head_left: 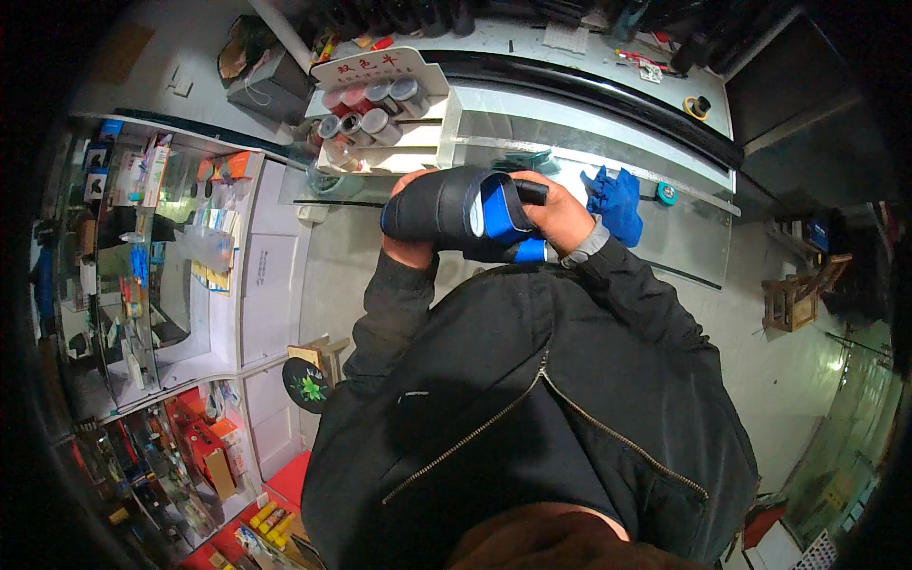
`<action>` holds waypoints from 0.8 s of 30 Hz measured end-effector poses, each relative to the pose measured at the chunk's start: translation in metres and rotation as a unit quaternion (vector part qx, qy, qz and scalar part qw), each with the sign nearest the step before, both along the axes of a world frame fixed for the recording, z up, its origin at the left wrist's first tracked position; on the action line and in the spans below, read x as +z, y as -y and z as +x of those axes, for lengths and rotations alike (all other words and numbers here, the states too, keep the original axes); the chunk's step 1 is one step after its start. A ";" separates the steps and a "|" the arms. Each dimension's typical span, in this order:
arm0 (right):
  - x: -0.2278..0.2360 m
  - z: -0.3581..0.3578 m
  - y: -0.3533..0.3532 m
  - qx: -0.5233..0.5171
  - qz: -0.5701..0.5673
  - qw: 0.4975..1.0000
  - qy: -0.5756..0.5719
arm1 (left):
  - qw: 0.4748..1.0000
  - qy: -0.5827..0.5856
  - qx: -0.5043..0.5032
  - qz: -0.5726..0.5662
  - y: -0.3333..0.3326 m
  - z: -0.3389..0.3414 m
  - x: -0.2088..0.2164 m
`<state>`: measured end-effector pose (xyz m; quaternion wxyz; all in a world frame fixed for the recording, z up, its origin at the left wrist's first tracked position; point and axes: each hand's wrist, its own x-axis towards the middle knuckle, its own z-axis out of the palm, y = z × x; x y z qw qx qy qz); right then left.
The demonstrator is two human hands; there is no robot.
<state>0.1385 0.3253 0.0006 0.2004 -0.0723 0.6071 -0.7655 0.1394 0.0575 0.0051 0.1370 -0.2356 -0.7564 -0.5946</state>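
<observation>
Just over the near edge of the glass counter, both of my hands hold what looks like a black padded shoe (432,211). Its rounded end points left, and the blue and white of its opening faces right. My left hand (410,252) is closed around the rounded end, with most of its fingers hidden behind it. On the opening side, my right hand (562,220) grips the edge, fingers bent. A short black cylindrical piece (533,193) sticks out by the right fingers; whether it belongs to the shoe I cannot tell.
On the glass counter (684,249), a white display rack (439,142) with several lidded jars stands left of a crumpled blue cloth (616,204) and a teal round object (667,194). A yellow tape roll (696,107) lies farther back. Stocked shelves (249,275) line the left; a wooden stool (793,299) is at right.
</observation>
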 end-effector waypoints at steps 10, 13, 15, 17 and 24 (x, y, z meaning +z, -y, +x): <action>0.003 -0.006 0.005 -0.054 -0.051 0.997 0.027 | 0.928 0.296 -0.196 0.116 -0.014 0.016 0.040; 0.000 -0.005 0.007 -0.043 -0.070 0.996 0.045 | 0.930 0.308 -0.162 0.114 -0.017 0.015 0.039; -0.003 -0.005 0.008 -0.016 -0.108 0.991 0.073 | 0.935 0.312 -0.116 0.122 -0.020 0.012 0.036; -0.005 -0.001 0.009 0.029 -0.117 0.988 0.096 | 0.944 0.298 -0.067 0.126 -0.022 0.009 0.032; -0.004 0.006 0.016 0.073 -0.114 0.985 0.110 | 0.928 0.294 0.025 0.229 -0.018 0.007 0.023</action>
